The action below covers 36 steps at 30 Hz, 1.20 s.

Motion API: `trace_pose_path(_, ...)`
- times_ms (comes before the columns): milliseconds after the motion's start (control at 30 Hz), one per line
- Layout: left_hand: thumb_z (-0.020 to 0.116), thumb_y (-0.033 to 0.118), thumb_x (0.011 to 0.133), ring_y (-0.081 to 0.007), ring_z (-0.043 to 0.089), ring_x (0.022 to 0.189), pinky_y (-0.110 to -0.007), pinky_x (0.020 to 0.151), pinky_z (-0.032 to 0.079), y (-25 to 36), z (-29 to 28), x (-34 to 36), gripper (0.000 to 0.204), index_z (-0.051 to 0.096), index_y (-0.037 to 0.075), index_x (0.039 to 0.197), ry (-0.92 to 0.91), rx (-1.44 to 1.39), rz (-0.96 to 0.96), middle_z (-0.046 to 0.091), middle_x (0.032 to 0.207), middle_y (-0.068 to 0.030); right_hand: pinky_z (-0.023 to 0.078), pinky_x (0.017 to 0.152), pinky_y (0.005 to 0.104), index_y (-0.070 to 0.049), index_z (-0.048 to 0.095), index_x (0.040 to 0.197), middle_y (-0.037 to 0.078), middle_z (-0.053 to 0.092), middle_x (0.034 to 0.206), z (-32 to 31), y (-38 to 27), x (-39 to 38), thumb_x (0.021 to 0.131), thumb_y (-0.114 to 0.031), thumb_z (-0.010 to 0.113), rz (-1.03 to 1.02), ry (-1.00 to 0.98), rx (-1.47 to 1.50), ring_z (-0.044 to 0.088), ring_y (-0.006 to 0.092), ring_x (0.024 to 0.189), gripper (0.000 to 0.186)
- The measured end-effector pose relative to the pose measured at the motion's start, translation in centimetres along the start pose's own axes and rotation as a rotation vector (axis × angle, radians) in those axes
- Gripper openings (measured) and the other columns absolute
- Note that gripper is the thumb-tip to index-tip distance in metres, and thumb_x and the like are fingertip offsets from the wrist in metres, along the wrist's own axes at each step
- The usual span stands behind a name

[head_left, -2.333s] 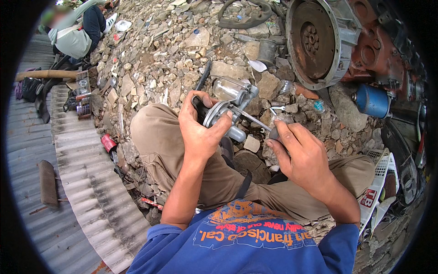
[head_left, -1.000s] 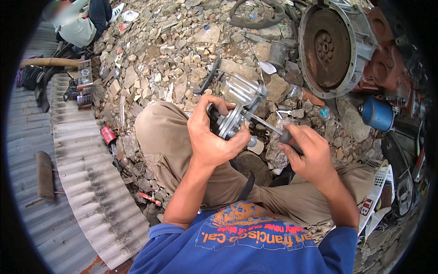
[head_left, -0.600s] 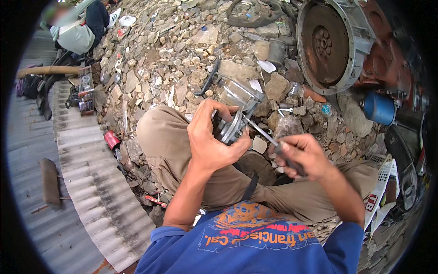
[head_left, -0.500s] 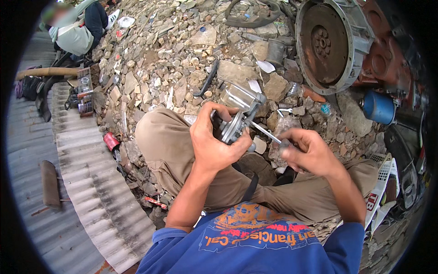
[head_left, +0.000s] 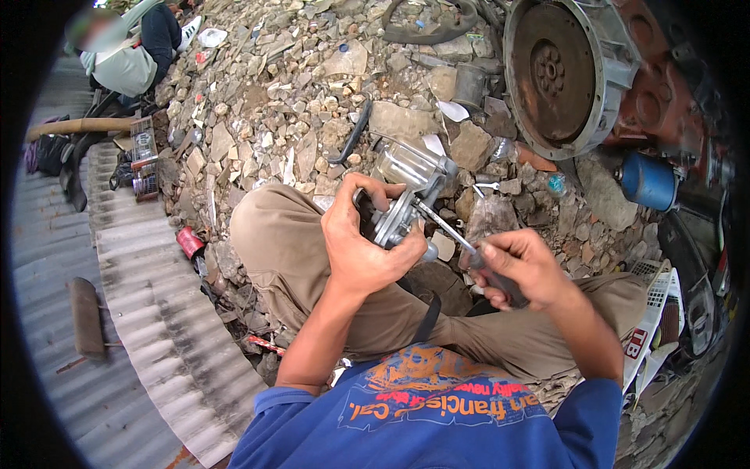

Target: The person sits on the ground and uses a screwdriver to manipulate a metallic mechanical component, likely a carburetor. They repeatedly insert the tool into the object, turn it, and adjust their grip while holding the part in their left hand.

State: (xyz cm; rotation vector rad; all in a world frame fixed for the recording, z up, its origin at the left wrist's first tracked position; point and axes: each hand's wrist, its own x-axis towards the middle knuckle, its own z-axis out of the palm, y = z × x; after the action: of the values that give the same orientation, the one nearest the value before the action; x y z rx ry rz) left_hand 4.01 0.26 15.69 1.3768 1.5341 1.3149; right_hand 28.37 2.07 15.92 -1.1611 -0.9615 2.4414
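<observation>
My left hand [head_left: 361, 238] is closed around a grey cast-metal engine part with a clear bowl [head_left: 406, 166], held above my lap. A wire bail runs over the bowl. In my right hand [head_left: 525, 266] is a screwdriver [head_left: 449, 228], gripped by its dark handle between thumb and fingers. Its shaft slants up and to the left, and the tip meets the metal body near my left fingers. Whether the tip sits in a screw cannot be made out.
Rubble covers the ground, with a small wrench [head_left: 487, 186] and a black bent bar [head_left: 353, 133] on it. At right stand a large engine with a round flywheel [head_left: 551, 74] and a blue filter [head_left: 648, 183]. Corrugated sheets [head_left: 168, 313] lie left; another person [head_left: 129, 66] sits far left.
My right hand has turned and shifted slightly down, so the screwdriver's handle now shows below the fingers. The left hand and the metal part have barely moved.
</observation>
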Motion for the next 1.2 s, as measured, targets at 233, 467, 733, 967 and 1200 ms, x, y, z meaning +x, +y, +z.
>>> trace_pose_path(233, 0.073, 0.001, 0.067, -0.0126, 0.057, 0.087, -0.028, 0.081, 0.048, -0.2, 0.5, 0.1, 0.037, 0.047, 0.003, 0.093, 0.022, -0.034, -0.113, 0.063, 0.095, -0.0119, 0.054, 0.06, 0.029, 0.001, 0.065, 0.106, 0.009, 0.067, 0.086, 0.4, -0.6, 0.8, 0.081, -0.015, 0.083, -0.437, 0.199, -0.312, 0.064, 0.0166, 0.065, 0.034)
trace_pose_path(467, 0.076, 0.006, 0.063, -0.0094, 0.06, 0.076, -0.027, 0.068, 0.051, -0.7, 0.8, 0.4, 0.037, 0.048, 0.003, 0.086, 0.103, -0.011, -0.037, 0.068, 0.089, -0.0125, 0.053, 0.062, 0.035, 0.006, 0.063, 0.114, 0.018, 0.065, 0.083, 1.3, 0.4, 0.5, 0.087, -0.013, 0.074, -0.894, 0.53, -1.377, 0.069, 0.028, 0.072, 0.035)
trace_pose_path(733, 0.073, 0.001, 0.065, -0.017, 0.06, 0.093, -0.029, 0.084, 0.047, 0.2, 0.4, -0.1, 0.037, 0.046, 0.003, 0.09, 0.027, -0.03, -0.03, 0.056, 0.089, -0.0085, 0.042, 0.045, 0.0239, 0.006, 0.062, 0.106, 0.007, 0.062, 0.08, -0.8, -0.9, 0.2, 0.097, -0.027, 0.066, 0.002, -0.052, 0.12, 0.056, 0.0101, 0.055, 0.034)
trace_pose_path(967, 0.072, 0.001, 0.067, -0.0147, 0.058, 0.091, -0.029, 0.084, 0.047, -0.2, 0.7, 0.2, 0.036, 0.046, 0.002, 0.092, 0.053, -0.081, -0.128, 0.062, 0.094, -0.0128, 0.054, 0.068, 0.0335, 0.003, 0.061, 0.111, 0.013, 0.065, 0.092, -0.2, -0.8, 0.5, 0.084, -0.012, 0.077, -0.594, 0.289, -0.847, 0.066, 0.0226, 0.075, 0.035)
trace_pose_path(1200, 0.072, 0.001, 0.066, -0.0136, 0.059, 0.086, -0.028, 0.081, 0.048, -0.9, 0.4, 0.0, 0.036, 0.046, 0.003, 0.09, 0.002, 0.09, -0.102, 0.062, 0.092, -0.0126, 0.05, 0.051, 0.0359, 0.004, 0.062, 0.113, 0.014, 0.064, 0.085, 0.8, 1.0, 0.3, 0.092, -0.017, 0.068, -0.82, 0.442, -1.303, 0.063, 0.0253, 0.062, 0.03)
